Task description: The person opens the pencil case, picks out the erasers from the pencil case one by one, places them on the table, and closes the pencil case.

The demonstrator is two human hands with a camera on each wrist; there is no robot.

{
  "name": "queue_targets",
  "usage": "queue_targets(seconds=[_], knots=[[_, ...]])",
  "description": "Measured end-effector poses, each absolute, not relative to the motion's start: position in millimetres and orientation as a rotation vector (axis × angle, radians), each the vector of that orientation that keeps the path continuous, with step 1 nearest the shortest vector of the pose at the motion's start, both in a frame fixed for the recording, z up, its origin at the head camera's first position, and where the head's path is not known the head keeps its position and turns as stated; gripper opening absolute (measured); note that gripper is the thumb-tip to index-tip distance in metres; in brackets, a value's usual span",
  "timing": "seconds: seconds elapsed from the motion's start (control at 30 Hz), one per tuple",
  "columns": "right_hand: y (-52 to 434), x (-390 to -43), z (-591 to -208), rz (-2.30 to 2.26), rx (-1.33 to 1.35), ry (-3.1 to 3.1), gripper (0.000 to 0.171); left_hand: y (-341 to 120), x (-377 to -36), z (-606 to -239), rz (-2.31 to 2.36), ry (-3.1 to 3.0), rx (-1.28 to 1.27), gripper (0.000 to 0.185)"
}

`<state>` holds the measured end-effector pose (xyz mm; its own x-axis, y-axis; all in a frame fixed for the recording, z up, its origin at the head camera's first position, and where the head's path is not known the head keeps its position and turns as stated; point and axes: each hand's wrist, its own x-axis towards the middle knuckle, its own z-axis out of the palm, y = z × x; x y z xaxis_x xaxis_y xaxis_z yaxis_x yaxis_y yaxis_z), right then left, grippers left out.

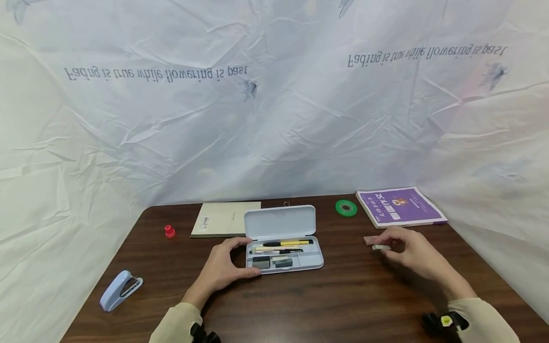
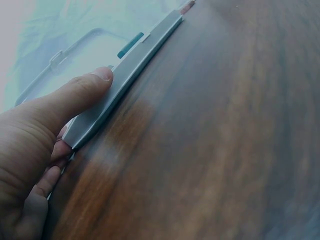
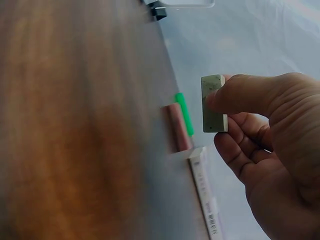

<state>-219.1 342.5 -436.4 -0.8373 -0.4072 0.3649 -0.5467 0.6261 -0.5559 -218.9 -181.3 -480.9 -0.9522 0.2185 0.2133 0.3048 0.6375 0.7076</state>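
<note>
An open pale grey pencil case (image 1: 279, 223) stands mid-table with its lid raised. Inside lie several pens, one a yellow and black pen (image 1: 296, 243), above a lower compartment with dark eraser-like blocks (image 1: 260, 263). My left hand (image 1: 220, 267) grips the case at its left end, thumb against the front wall (image 2: 135, 65) and fingers round the back. Off to the right, my right hand (image 1: 411, 250) pinches a pale green eraser (image 3: 214, 112) between thumb and fingers. A reddish-brown block (image 1: 370, 240) is close beside those fingertips, on the table.
A blue stapler (image 1: 120, 290) is at the left, with a small red cone-shaped piece (image 1: 169, 231) farther back. Behind the case lies a cream notebook (image 1: 231, 216). A green ring-shaped roll (image 1: 346, 207) and a purple book (image 1: 401, 207) lie at the back right, before a hanging cloth (image 1: 274, 143).
</note>
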Motion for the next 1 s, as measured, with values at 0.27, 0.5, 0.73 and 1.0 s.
queue_targets(seconds=[0.27,0.5,0.73,1.0], knots=[[345.5,-215.7,-453.1,0.914,0.760,-2.631,0.039,-181.1,-219.0,-482.5,-1.223,-2.752,-0.430,0.085],[345.9,-215.9,-454.2,0.884,0.753,-2.665,0.039,-180.8,-219.1,-481.6,-1.216,-2.747,-0.434,0.085],[345.2,-214.8,-450.5,0.938,0.789,-2.700,0.031,-180.7,-219.0,-481.5,-1.212,-2.755,-0.425,0.085],[343.8,-213.1,-445.9,0.908,0.743,-2.713,0.029,-180.8,-219.9,-482.7,-1.228,-2.753,-0.424,0.085]])
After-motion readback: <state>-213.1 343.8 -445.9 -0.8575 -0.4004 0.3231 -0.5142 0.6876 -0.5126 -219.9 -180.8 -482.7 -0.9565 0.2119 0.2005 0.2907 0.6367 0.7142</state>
